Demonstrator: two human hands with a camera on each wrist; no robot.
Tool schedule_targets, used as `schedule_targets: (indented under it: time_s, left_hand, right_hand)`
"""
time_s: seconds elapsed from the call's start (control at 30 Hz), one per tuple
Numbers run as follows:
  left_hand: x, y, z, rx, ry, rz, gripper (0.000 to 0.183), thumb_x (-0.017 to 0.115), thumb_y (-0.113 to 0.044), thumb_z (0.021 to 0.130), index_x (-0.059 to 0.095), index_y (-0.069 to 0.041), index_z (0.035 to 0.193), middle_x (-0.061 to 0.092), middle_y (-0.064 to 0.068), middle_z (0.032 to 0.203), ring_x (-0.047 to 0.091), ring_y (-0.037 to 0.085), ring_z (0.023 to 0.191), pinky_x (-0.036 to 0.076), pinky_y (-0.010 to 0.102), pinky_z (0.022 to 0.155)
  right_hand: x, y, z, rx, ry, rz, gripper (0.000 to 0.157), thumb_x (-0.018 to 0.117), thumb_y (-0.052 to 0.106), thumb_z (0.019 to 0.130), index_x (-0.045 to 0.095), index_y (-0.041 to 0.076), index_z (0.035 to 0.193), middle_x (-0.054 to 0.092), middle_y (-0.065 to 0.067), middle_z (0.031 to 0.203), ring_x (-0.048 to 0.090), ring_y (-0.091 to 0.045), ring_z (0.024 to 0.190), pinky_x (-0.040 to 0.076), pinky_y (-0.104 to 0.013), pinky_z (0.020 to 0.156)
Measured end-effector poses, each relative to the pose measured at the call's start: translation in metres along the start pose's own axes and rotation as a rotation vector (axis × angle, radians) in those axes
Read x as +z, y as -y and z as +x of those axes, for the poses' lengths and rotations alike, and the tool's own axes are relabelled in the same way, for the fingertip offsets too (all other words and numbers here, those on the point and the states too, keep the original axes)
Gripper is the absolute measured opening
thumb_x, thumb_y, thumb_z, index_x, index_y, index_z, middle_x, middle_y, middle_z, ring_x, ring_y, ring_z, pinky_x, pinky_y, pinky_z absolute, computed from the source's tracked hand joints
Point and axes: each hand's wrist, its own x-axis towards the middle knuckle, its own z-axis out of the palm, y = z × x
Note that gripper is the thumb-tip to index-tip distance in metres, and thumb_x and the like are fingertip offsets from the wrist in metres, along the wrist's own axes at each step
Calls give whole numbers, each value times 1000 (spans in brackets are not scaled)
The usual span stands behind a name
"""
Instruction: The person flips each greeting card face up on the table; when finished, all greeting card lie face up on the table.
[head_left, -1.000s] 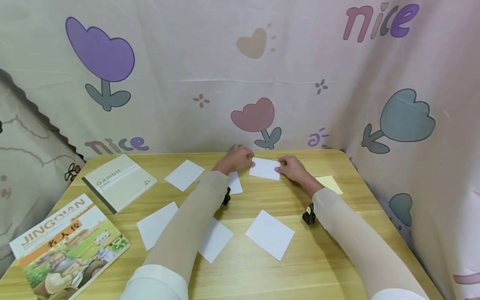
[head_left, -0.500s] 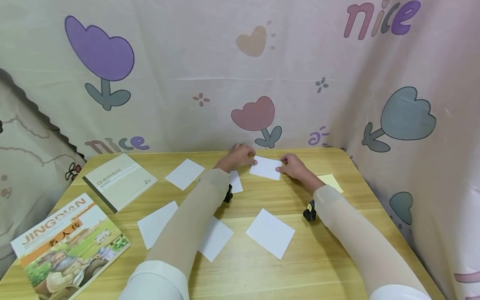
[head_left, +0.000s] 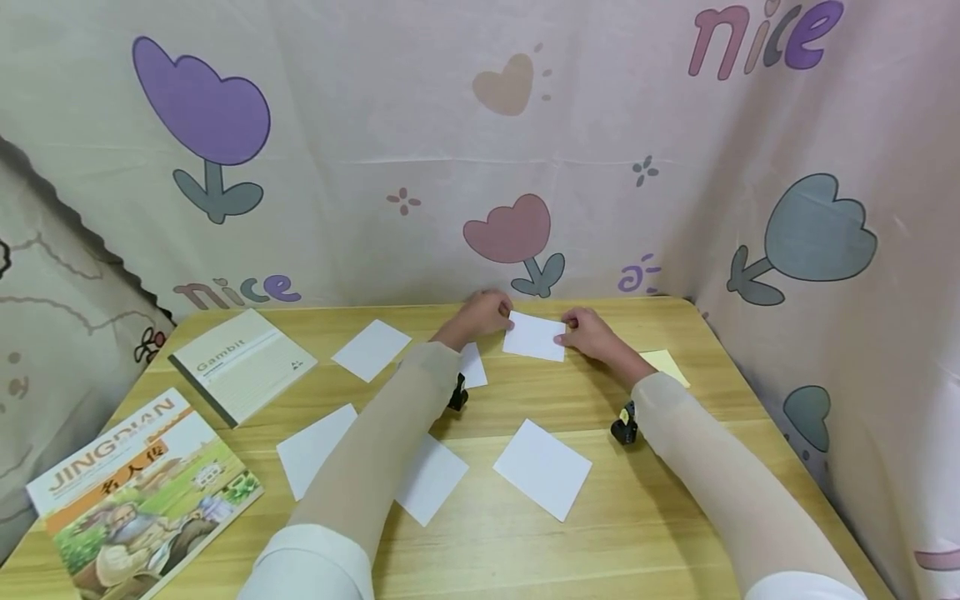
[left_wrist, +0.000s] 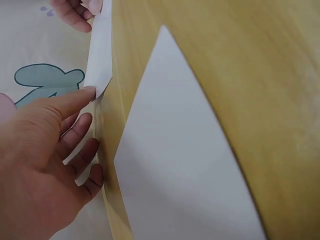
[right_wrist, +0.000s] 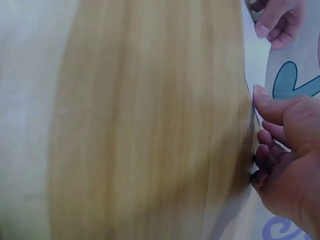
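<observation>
White card (head_left: 535, 337) is sitting between left hand (head_left: 482, 315) and right hand (head_left: 590, 335); I'm watching their fingers pinching opposite edges, probably for steadying it evenly.

Two hands (head_left: 482, 315) (head_left: 592, 335) pinch a white card (head_left: 535, 337) between them; a Gambit notebook (head_left: 246, 371) lies to the left.

Three white cards (head_left: 432, 482) are partly covered by the left arm (head_left: 382, 467), a yellow note (head_left: 666, 367) by the right arm (head_left: 720, 475); the illustrated book (head_left: 161, 492) is cropped below, a notebook's (head_left: 251, 379) tiny corner mark (head_left: 297, 364) left illegible.
</observation>
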Motion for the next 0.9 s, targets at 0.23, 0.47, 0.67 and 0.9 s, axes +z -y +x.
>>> schedule_targets:
  time_s: [0.23,0.47,0.67,0.9]
  left_hand:
    - [1,-7,-8,14,-33,-102,28,68,-15,96,56,-7,120,63,7,115,61,22,106,53,34,91]
    - [-3,-20,-24,16,-51,-247,32,61,-8,97,52,-1,128,63,14,117,61,23,103,54,32,86]
    - [-8,-26,-38,58,-86,-437,35,58,-2,97,51,4,131,61,16,107,57,19,86,53,30,73]
    - [-26,-28,-76,99,-96,-657,36,60,-4,96,51,1,131,58,14,108,59,21,91,57,50,88]
  right_hand:
    - [-2,-2,-5,-14,-29,79,49,69,17,96,51,-6,136,54,-25,131,51,-38,120,40,-51,110]
    - [1,-5,-13,20,-106,305,43,67,11,97,50,-1,134,58,-17,111,56,-25,92,49,-31,80]
    - [0,-1,-26,-16,-117,511,44,68,8,95,50,-2,133,56,-7,96,61,-20,78,56,-30,70]
    - [-7,25,-60,-142,-117,586,43,66,10,97,49,-2,134,57,-4,95,62,-21,77,57,-42,78]
